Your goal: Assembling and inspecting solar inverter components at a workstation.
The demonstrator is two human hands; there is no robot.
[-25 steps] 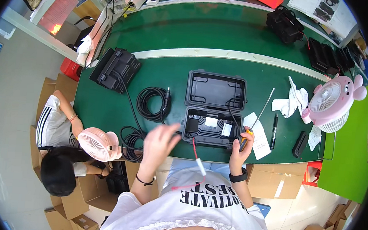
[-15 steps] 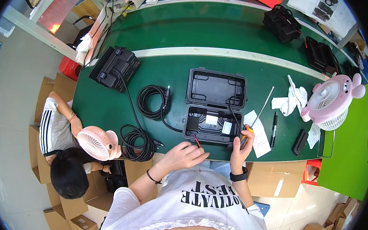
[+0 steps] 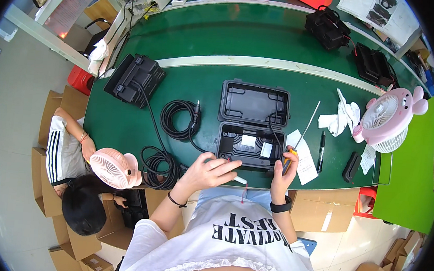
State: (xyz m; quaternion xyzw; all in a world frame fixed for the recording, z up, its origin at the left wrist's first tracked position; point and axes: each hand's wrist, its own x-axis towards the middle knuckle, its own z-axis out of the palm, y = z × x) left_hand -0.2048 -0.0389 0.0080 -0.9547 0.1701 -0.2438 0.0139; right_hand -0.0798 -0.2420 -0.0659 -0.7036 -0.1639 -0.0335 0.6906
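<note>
Black box (image 3: 253,119) sits open on the green table (image 3: 206,76) right in front of you, lid (image 3: 254,103) flipped back on the far side, two white patches showing inside the base. Your left hand (image 3: 210,172) is over the near left corner, fingers bent and close together, a white sleeve (image 3: 240,180) poking out past the fingertips and red wire (image 3: 244,193) trailing below it; whether you're pinching that sleeve, I can't tell. Over at the near right corner, your right hand (image 3: 283,180) wraps around the handle of a screwdriver (image 3: 287,164), shaft slanting away over a paper slip (image 3: 305,165). Farther out, coiled black cable (image 3: 161,169) lies left, a pen (image 3: 322,151) right, then a pink fan (image 3: 384,118).
</note>
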